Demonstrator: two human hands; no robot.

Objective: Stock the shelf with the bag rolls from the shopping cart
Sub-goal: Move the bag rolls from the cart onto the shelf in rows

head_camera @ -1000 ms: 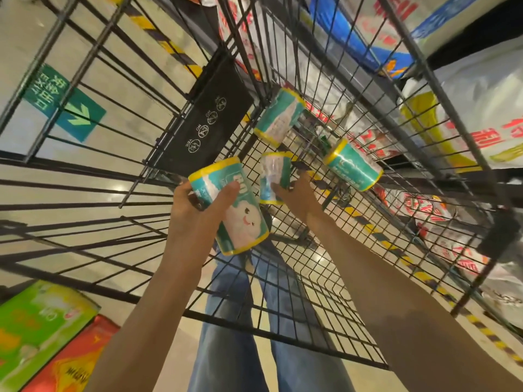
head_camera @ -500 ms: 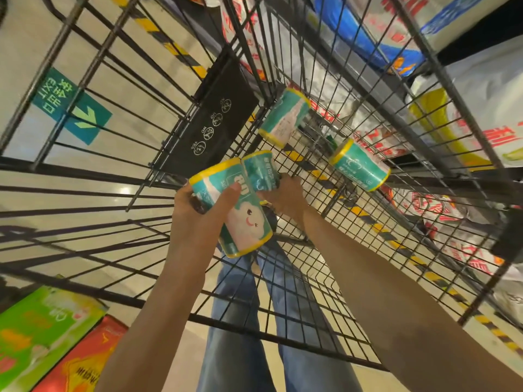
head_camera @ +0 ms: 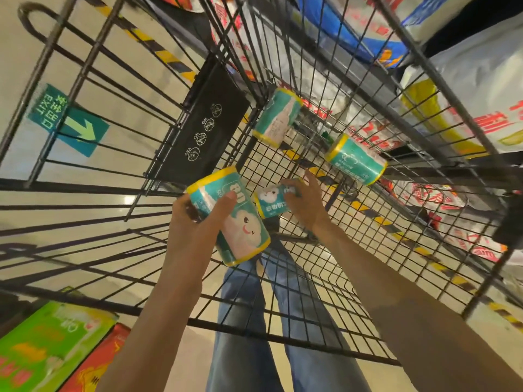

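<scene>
Left hand (head_camera: 195, 222) wrapped around teal bag roll (head_camera: 229, 216), long axis near-right to far-left, right hand (head_camera: 304, 205) gripping smaller roll (head_camera: 271, 203) above wire shopping cart (head_camera: 325, 278) floor, two more rolls (head_camera: 277, 117) and (head_camera: 355, 159) lying tilted at far end.

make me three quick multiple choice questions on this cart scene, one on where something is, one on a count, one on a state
1. Where is the black panel with round icons?
A. on the cart's wire wall
B. in the left hand
C. on the floor

2. How many bag rolls show?
A. two
B. four
C. six

3. What is the right hand doing?
A. hanging idle
B. gripping a small roll
C. pushing the cart

Answers:
1 A, it hangs on the cart wall.
2 B, the left hand holds a large roll, the right holds the small roll, and two lie loose.
3 B, fingers curl round it.
</scene>
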